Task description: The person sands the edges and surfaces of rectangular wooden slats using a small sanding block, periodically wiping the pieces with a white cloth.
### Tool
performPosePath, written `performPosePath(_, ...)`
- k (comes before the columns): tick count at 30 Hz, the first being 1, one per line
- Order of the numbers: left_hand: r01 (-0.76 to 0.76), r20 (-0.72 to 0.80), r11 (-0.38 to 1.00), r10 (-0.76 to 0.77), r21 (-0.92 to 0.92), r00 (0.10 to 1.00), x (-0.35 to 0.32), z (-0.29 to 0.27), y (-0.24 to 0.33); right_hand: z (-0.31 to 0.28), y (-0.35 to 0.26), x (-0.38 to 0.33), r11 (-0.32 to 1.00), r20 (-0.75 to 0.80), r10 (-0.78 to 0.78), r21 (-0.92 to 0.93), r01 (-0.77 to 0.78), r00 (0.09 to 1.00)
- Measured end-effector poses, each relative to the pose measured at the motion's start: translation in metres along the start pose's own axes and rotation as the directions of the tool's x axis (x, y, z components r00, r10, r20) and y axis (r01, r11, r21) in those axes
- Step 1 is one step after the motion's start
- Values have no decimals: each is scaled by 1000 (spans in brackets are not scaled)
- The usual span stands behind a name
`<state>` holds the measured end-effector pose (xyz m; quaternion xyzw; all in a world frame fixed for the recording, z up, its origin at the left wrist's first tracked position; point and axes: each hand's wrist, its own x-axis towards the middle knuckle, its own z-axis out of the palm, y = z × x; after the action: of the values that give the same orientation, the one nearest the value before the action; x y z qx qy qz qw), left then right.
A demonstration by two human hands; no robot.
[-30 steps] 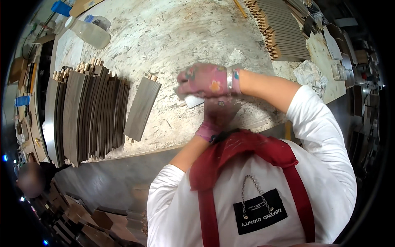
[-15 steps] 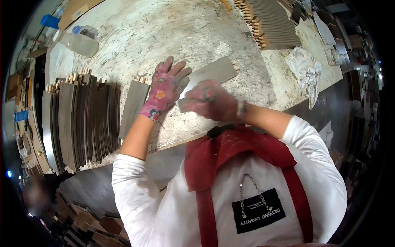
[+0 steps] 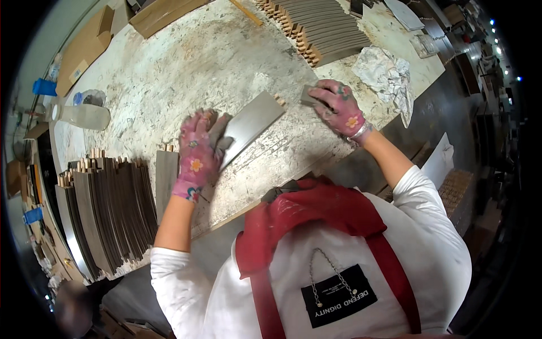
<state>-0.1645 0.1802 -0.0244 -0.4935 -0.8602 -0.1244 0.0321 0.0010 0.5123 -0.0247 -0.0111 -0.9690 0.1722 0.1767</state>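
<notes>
A flat grey wooden board [image 3: 254, 121] with short dowel pegs at its far end lies slanted on the worktable. My left hand [image 3: 200, 150], in a pink flowered glove, holds its near left end, with the thumb on the board and the fingers bent at its left side. To the right of the board, my right hand [image 3: 339, 110] is closed round a small grey block that looks like a sanding block [image 3: 309, 96], apart from the board. A second grey board [image 3: 165, 178] lies partly under my left hand and wrist.
Many pegged boards [image 3: 113, 209] stand in a row at left. More pegged boards [image 3: 330, 34] lie at the far right, near crumpled white paper [image 3: 384, 73]. A translucent bottle [image 3: 84, 116] and a cardboard box [image 3: 84, 51] are at far left. The worktable's front edge [image 3: 243, 212] runs before me.
My right hand has moved off the board to the right, with the small grey block. My left hand's fingers have drawn closer together on the board. The view has shifted.
</notes>
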Motion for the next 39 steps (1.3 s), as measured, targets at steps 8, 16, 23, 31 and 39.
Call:
performPosePath(8,148,151,973,-121,-178,981,4,-22,29,-24,-37,7,906,66,195,371,-205,979)
performPosePath(16,619,637,643,-255,-450,728,24,-29,10,-7,-22,10,706,33,282,670,-231,959)
performPosePath(23,93,67,995,-91,-28,994,10,20,32,15,-42,47,576,281,453,632,-518,846)
performPosePath(31,148,-30,986,-150,-78,988,11,33,44,49,-54,73,861,151,306,376,-341,940)
performPosePath(39,113,-68,993,-114,-10,991,16,18,53,-16,-56,19,915,409,121,307,-261,904)
